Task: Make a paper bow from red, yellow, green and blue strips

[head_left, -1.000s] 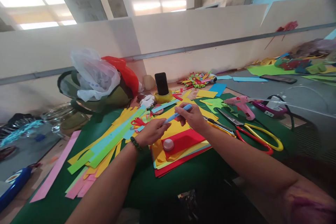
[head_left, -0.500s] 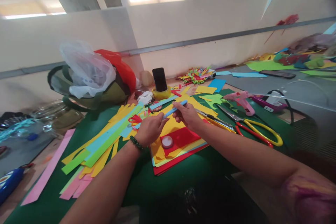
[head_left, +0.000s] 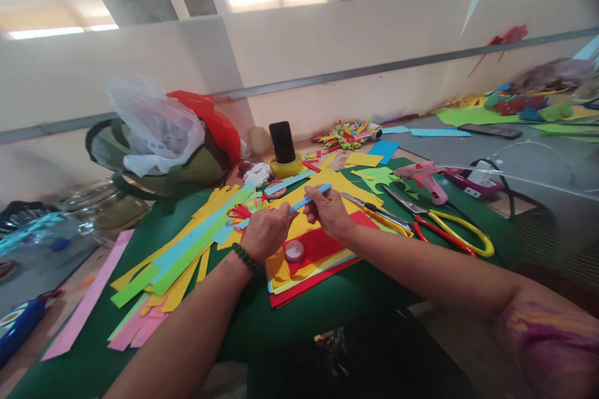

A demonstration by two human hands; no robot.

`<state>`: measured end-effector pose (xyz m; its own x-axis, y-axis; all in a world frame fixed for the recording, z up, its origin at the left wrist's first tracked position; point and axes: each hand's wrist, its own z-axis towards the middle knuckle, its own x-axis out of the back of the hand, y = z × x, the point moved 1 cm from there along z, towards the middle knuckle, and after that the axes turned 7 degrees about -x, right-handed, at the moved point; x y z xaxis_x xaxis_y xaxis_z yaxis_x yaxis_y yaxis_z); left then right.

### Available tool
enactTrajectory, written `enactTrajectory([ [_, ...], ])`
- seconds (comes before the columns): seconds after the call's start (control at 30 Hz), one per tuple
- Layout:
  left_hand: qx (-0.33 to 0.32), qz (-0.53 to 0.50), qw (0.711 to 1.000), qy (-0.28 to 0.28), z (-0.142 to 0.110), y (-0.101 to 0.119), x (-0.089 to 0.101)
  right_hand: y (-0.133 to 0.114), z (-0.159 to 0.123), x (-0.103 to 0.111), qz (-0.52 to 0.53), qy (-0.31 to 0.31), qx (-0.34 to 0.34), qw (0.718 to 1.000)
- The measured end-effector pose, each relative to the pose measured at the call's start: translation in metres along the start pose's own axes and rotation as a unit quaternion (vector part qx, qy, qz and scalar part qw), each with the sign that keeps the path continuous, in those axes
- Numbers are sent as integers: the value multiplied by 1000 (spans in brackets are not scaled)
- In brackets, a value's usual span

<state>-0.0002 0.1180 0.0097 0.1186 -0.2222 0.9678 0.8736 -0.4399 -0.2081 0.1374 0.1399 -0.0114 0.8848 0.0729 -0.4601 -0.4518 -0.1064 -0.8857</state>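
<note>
A slim light blue stick-like piece (head_left: 302, 202) slants between my two hands; whether it is rolled paper or a pen I cannot tell. My left hand (head_left: 267, 230), with a dark green bead bracelet, is closed around its lower left end. Near its upper right end, my right hand (head_left: 327, 209) pinches it between thumb and fingers. Under my hands lie yellow sheets (head_left: 349, 190) and a stack topped with a red sheet (head_left: 322, 248). A small roll of tape (head_left: 294, 252) rests on that stack.
To the right are a utility knife (head_left: 374, 209), scissors (head_left: 440, 224) and a pink glue gun (head_left: 428, 179). Coloured paper strips (head_left: 187, 255) spread on the left. A phone (head_left: 282, 142) stands in a yellow tape roll (head_left: 286, 166), beside a bag (head_left: 196, 165).
The view has shifted slightly. Both hands keep hold of the light blue piece, which has turned a little; my left fingers are curled more tightly around its end.
</note>
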Motion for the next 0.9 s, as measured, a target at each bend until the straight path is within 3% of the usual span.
enactTrajectory([
  [0.17, 54, -59, 995, 57, 7, -1, 1, -13, 12, 3, -56, 3, 82, 995],
  [0.27, 54, -150, 981, 112, 8, -7, 1, -34, 23, 19, -160, 66, 180, 968],
  [0.33, 9, -227, 968, 104, 7, -12, -1, -44, 29, 32, -303, 128, 230, 916],
  [0.37, -17, -268, 960, 85, 5, -15, -1, -47, 31, 37, -401, 143, 226, 876],
  [0.47, -80, -360, 929, 13, 0, -22, 2, -44, 33, 46, -647, 109, 128, 744],
  [0.53, -108, -375, 920, -30, -3, -22, 5, -40, 31, 46, -700, 84, 93, 703],
  [0.63, -144, -360, 918, -88, -5, -19, 8, -40, 24, 41, -681, 23, 143, 718],
  [0.7, -158, -355, 914, -120, -5, -17, 8, -40, 19, 37, -661, -105, 112, 734],
  [0.77, -153, -358, 912, -128, -5, -18, 5, -40, 15, 36, -657, -206, 46, 724],
  [0.9, -73, -370, 926, -24, 1, -30, -3, -41, 12, 37, -691, -194, 8, 697],
])
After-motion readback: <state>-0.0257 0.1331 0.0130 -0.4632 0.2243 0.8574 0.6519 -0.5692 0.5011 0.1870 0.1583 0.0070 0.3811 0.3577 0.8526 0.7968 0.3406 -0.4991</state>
